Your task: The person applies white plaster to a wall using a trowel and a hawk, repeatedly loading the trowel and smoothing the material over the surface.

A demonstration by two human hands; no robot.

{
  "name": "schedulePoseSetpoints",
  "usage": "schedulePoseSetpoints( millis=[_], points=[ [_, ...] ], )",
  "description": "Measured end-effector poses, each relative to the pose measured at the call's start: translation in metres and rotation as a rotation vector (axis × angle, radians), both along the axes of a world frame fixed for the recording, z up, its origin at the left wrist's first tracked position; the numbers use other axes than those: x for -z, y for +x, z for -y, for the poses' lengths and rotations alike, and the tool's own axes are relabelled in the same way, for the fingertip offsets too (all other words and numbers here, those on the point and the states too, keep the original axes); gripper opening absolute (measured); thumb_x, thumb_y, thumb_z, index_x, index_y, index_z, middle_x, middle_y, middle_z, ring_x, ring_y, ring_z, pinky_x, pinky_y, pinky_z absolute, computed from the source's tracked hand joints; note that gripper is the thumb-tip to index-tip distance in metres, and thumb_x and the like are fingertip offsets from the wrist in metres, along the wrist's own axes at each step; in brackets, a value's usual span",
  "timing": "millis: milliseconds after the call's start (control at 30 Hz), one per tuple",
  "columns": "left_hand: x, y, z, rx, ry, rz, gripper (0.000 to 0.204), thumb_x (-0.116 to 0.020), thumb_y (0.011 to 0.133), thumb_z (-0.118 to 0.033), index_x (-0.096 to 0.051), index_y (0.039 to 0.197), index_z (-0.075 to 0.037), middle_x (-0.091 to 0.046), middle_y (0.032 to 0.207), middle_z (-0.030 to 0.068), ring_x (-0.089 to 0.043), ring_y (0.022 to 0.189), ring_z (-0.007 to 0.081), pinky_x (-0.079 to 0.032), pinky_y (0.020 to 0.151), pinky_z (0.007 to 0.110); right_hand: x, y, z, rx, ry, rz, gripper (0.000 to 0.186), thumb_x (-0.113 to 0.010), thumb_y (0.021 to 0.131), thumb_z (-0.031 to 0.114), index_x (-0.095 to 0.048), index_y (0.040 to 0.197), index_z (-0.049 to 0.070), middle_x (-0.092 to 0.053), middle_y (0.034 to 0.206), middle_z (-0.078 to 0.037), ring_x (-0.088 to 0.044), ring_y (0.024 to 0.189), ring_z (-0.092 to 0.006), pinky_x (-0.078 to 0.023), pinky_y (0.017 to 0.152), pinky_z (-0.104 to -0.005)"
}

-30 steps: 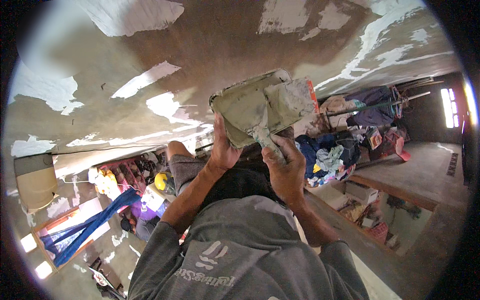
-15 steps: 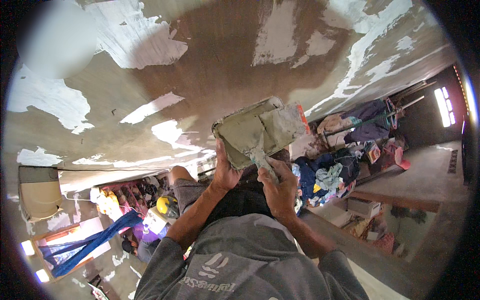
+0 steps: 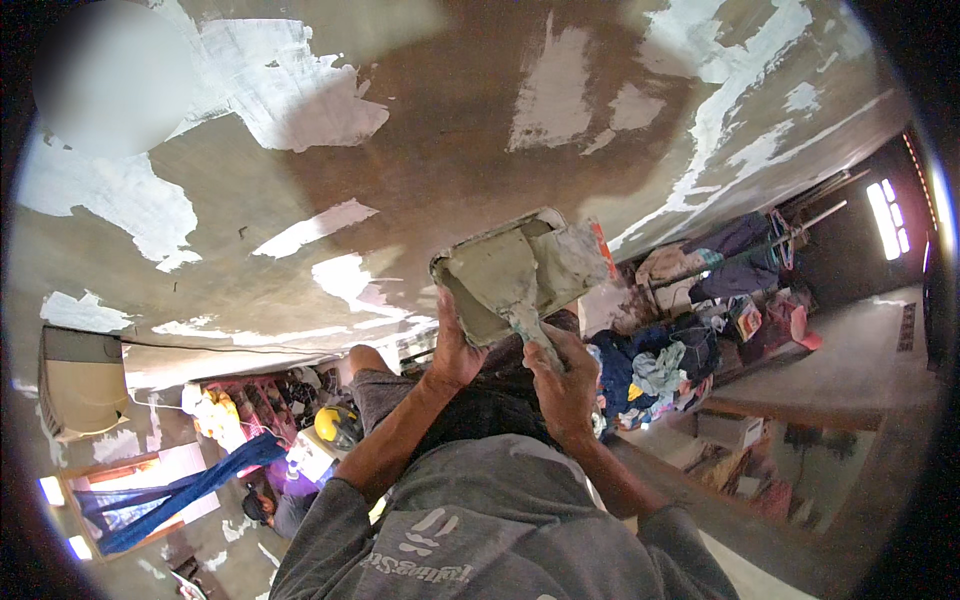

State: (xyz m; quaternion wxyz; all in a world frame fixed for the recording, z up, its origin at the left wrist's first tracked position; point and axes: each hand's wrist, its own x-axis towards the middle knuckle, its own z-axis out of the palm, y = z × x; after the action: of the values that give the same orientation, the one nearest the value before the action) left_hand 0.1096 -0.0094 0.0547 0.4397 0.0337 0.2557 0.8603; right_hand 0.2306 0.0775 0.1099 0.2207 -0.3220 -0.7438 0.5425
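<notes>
My left hand grips the near left side of a shallow putty tray smeared with greyish paste. My right hand is closed round the handle of a paste-caked putty knife, its blade over the inside of the tray. Paste covers the blade, so its edge is hard to make out. At the tray's right end a paste-covered flat part has an orange-red edge; I cannot tell whether it belongs to the tray. Ahead stands a brown-grey wall with white filler patches.
Heaped clothes lie to the right, below garments hanging on a rail. On the left are a yellow and black helmet, a blue curtain at a window, and a person. A beige box-like thing is at the far left.
The tray and both hands sit slightly lower in view. The putty knife has shifted and turned a little against the tray. Both grips stay the same.
</notes>
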Motion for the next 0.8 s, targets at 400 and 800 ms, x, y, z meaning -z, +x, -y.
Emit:
schedulePoseSetpoints(
  millis=[400, 800],
  points=[
    [0.004, 0.001, -0.002, 0.051, -0.067, -0.038, 0.076, -0.038, 0.084, -0.066, -0.026, 0.139, -0.014, -0.038, 0.138, 0.0099, -0.042, 0.123, 0.0286, -0.036, 0.102, 0.045, -0.012, 0.007, -0.001, -0.010, 0.012, 0.033, 0.032, -0.065, 0.081, 0.024, -0.062, 0.097, -0.003, -0.064, 0.084, -0.012, -0.059, 0.077, -0.0166, -0.046, 0.071, -0.0295],
    [-0.001, 0.006, -0.001, 0.092, -0.080, -0.088, 0.079, -0.036, 0.084, -0.067, -0.021, 0.141, -0.014, -0.034, 0.140, 0.0101, -0.039, 0.125, 0.0285, -0.036, 0.103, 0.043, 0.001, 0.015, -0.011, -0.098, -0.391, 0.016, 0.021, -0.062, 0.085, 0.019, -0.060, 0.089, -0.001, -0.056, 0.067, -0.002, -0.047, 0.050, -0.0067, -0.035, 0.045, -0.0226]
  ],
)
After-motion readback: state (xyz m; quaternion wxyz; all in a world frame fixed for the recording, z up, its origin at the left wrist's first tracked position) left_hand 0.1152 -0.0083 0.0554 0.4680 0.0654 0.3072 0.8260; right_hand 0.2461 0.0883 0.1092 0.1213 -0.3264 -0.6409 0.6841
